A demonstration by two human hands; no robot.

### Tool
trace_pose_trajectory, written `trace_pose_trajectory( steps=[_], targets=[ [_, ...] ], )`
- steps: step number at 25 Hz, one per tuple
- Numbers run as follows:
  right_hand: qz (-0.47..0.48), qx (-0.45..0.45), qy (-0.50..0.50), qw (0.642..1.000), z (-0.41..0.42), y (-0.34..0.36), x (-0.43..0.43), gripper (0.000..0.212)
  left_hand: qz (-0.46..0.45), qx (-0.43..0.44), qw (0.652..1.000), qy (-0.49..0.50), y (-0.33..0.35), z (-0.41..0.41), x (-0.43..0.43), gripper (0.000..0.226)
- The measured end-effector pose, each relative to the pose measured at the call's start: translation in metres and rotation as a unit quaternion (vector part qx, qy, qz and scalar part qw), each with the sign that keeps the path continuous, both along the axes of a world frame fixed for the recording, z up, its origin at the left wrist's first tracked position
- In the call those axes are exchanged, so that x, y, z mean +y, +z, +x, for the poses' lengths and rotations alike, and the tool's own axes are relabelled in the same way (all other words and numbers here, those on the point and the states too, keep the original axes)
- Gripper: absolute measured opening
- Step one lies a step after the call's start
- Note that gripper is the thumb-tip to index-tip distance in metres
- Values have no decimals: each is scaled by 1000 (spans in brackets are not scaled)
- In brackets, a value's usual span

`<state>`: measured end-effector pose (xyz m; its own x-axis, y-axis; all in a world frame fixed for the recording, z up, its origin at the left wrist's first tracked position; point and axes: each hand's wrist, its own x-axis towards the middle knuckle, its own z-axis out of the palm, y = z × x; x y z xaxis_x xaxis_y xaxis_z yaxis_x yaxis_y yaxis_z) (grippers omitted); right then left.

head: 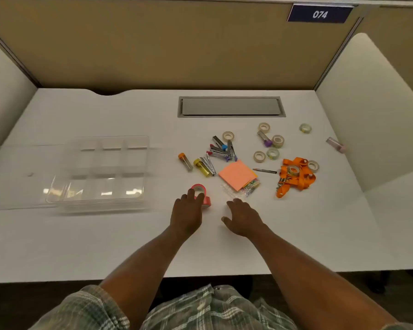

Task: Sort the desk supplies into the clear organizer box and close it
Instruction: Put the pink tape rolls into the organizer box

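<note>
Left hand (pixel 188 210): fingers curled over the top of the pink tape dispenser (pixel 200 194), which sat on the desk (pixel 81 246) just right of the box. The thumb was hidden, so the firmness of the hold could not be told.
Right hand (pixel 242 217): fingers spread and relaxed, holding nothing, tips just short of the bag of paper clips (pixel 247 188).
Clear organizer box (pixel 100 172): open on the left of the desk, nothing seen in its compartments; lid (pixel 17 177) laid flat to its left.
Loose supplies: sticky notes (pixel 236 175), mini staplers (pixel 222 150), capped tubes (pixel 185 161), tape rolls (pixel 259 156), orange lanyards (pixel 296 177) and a pencil (pixel 265 171), all right of the box.
Risk, dispenser: held from above only, so a shallow hold could let it tip or drop on the carry (it also looked bulky for a small compartment).
Risk, clips bag: thin plastic, partly under the sticky notes. A pull could drag the pad along or spill clips (seal not visible).
Risk, strays: the pink tube (pixel 336 144) and the far tape roll (pixel 305 128) lay well apart near the right divider. They were easy to miss, and tubes roll.
Risk, closing: heaped lanyards or upright rolls could hold the lid off its seat.
Writing: "074" in white on the dark blue plate (pixel 320 14) atop the partition; no brand legible on any supply.
</note>
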<state>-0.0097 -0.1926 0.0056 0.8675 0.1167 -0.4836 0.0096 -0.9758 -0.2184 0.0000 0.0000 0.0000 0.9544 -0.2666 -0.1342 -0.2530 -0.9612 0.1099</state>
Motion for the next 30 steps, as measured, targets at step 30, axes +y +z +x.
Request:
trace_pose_trajectory(
  steps=[30],
  targets=[
    [74,-19,122,990,39,-2,31,66,-274,63,882,377,20,15,1,25]
  ],
)
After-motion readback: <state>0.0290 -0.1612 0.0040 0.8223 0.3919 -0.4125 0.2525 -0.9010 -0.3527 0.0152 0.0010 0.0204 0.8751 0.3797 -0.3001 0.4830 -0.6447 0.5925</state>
